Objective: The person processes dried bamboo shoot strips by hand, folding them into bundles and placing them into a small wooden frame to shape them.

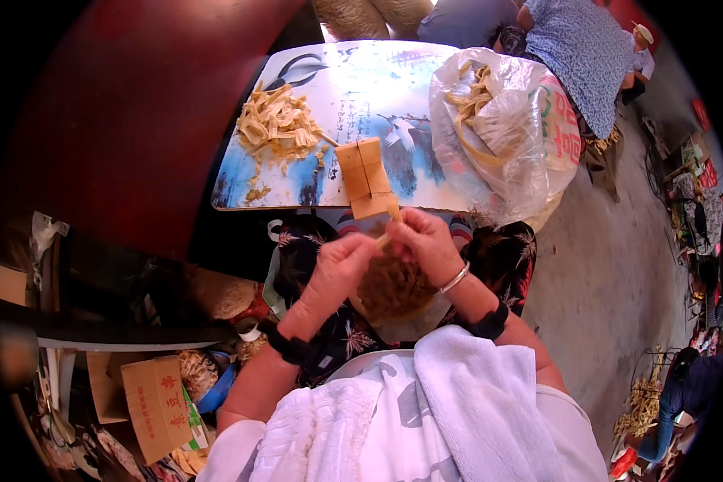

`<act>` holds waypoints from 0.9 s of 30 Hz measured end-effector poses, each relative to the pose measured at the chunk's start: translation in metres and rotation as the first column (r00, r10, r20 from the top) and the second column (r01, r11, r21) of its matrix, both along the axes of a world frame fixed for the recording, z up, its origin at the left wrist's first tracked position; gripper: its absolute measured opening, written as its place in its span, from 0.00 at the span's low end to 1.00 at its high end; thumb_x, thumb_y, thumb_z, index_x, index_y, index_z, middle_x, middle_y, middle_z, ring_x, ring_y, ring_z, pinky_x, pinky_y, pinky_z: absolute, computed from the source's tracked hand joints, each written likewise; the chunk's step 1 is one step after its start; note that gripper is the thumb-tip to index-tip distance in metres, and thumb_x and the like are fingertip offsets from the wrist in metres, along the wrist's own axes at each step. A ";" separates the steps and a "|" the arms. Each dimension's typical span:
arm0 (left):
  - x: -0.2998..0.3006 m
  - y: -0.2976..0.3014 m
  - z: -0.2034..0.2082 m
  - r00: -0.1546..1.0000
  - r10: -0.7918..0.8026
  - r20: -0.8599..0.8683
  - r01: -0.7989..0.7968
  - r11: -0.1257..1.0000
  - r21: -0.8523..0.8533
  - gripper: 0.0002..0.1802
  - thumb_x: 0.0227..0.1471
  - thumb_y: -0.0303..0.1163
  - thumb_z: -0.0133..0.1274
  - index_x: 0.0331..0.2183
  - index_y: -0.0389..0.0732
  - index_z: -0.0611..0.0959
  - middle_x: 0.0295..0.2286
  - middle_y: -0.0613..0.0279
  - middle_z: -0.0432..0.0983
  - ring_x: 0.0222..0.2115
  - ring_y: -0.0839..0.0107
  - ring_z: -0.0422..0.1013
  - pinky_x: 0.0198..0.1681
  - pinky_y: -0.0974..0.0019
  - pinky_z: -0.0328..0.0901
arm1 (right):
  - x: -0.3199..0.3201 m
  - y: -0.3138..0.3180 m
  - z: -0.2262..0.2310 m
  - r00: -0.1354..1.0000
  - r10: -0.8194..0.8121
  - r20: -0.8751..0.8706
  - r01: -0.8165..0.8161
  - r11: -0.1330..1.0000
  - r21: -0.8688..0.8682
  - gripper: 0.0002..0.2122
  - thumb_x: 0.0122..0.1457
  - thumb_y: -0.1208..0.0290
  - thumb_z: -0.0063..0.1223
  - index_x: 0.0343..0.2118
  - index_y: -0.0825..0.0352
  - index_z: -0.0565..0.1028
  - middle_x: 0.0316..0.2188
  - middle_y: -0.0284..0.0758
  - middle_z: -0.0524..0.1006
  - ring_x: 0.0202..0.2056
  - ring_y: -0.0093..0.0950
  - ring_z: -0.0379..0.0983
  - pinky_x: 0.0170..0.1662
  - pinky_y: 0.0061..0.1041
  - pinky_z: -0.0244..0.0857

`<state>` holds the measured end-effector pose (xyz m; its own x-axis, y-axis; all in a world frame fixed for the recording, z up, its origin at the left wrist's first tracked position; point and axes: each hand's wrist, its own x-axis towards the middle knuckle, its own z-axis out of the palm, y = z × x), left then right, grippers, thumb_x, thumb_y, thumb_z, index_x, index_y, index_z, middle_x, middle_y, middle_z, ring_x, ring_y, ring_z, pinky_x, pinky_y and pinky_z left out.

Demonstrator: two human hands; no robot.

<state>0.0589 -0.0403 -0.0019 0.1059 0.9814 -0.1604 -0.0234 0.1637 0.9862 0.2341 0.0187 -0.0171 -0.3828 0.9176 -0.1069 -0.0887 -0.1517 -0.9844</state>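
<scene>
Just off the table's near edge, a thin pale-yellow strip is stretched between my hands. My left hand pinches its lower end, while the fingers of my right hand close on its upper part. Right beyond them, a small wooden board with a wire across it and a thin handle lies over the table edge. Cut yellow strips are heaped in a pile at the table's left. A clear plastic bag at the right holds longer yellow strips. Below my hands, a round container of brownish pieces sits between my knees, partly hidden.
The table has a painted white and blue top. Cardboard boxes and a blue basin stand at lower left. A person in a blue patterned top sits beyond the bag. Concrete floor runs along the right.
</scene>
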 end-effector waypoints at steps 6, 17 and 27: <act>-0.022 0.049 0.015 0.849 0.258 -0.462 -0.005 0.877 0.480 0.08 0.56 0.30 0.53 0.33 0.34 0.80 0.20 0.64 0.72 0.21 0.80 0.65 0.25 0.72 0.63 | -0.017 0.052 0.017 0.988 -0.094 -0.125 0.102 0.993 0.060 0.08 0.63 0.66 0.50 0.33 0.66 0.75 0.19 0.26 0.72 0.18 0.14 0.65 0.21 0.13 0.57; -0.043 0.114 -0.025 0.796 0.379 -0.471 -0.158 0.882 0.443 0.09 0.55 0.32 0.53 0.29 0.36 0.81 0.18 0.66 0.70 0.21 0.78 0.65 0.26 0.71 0.61 | -0.038 0.106 -0.014 0.890 -0.389 0.237 0.220 0.823 0.524 0.10 0.61 0.66 0.51 0.29 0.67 0.73 0.17 0.33 0.74 0.18 0.23 0.70 0.23 0.23 0.63; -0.030 0.117 -0.032 0.621 0.511 -0.595 -0.101 0.805 0.585 0.11 0.55 0.34 0.52 0.27 0.36 0.80 0.20 0.50 0.74 0.22 0.57 0.72 0.28 0.59 0.65 | -0.043 0.107 -0.027 0.712 -0.544 0.443 0.056 0.674 0.737 0.10 0.57 0.63 0.52 0.27 0.66 0.72 0.24 0.46 0.76 0.30 0.47 0.73 0.32 0.43 0.66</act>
